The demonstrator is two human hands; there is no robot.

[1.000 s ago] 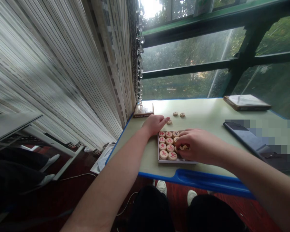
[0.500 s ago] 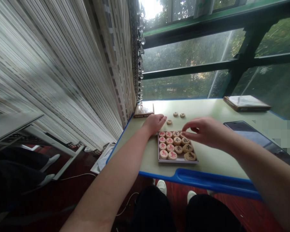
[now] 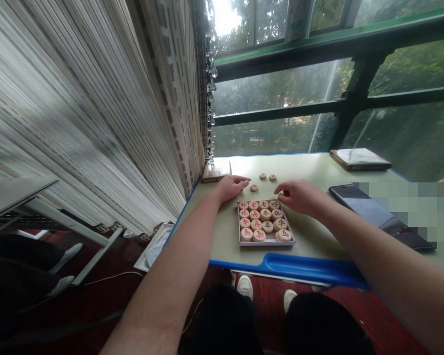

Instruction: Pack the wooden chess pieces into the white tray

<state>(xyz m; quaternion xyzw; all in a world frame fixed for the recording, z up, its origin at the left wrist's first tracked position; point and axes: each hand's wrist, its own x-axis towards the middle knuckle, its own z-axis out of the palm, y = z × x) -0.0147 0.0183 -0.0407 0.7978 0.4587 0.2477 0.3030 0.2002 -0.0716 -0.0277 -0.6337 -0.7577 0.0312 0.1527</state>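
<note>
A shallow box (image 3: 239, 224) full of wooden Chinese chess pieces lies on the table before me. Its round pieces carry red characters on the left and black ones on the right, with a gap in the front row beside the black horse piece (image 3: 284, 234). My left hand (image 3: 232, 187) rests beyond the box's far left corner, fingers stretched toward a loose chess piece (image 3: 254, 188) and just short of it. Off the box's far right corner hovers my right hand (image 3: 298, 195), thumb and fingers apart, holding nothing. Two more loose pieces (image 3: 268, 176) lie farther back.
A box lid (image 3: 216, 173) sits at the table's far left corner, by the curtain (image 3: 163, 98). On the right are a dark tablet-like device (image 3: 377, 212) and a flat box (image 3: 359, 159). A blue tray ledge (image 3: 314, 268) lines the near edge. Another person's legs show at left.
My right hand has drawn back from the box's far right corner, uncovering the black general piece there. My left hand stays near the loose piece, its fingers straighter. The view has shifted slightly.
</note>
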